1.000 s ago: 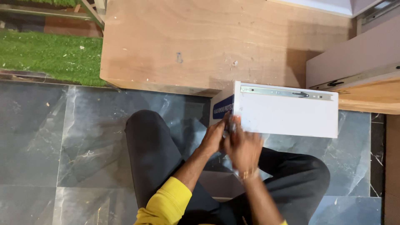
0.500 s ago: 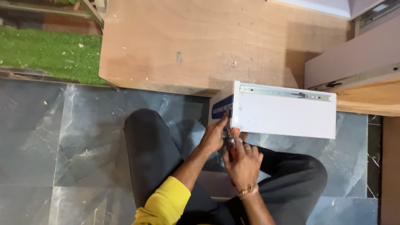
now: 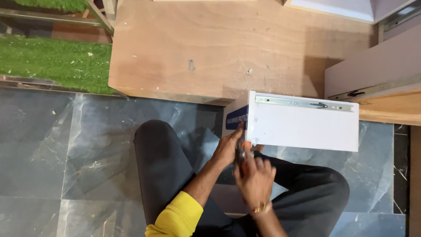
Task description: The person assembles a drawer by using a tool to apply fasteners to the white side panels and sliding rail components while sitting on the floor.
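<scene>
Head view, only view. Person seated on grey marble floor, dark trousers, yellow sleeve on the left arm. White drawer box stands on edge in front of the knees, metal slide rail along its upper side, blue protective film on its left face.

Change since half a second ago: right hand has moved up from below the box corner and now sits close under it; the box has barely shifted. Left hand remains at the lower left corner of the box, fingers pressed against the edge.

Fingers of the right hand are curled around a small tool with an orange part, tip at the box corner; tool type unclear. Left-hand fingers are closed on the box edge, bracing.

Reading: work is concentrated at that corner and the hands have closed in on it.

Plywood panel lies beyond the box; green artificial grass at far left.
</scene>
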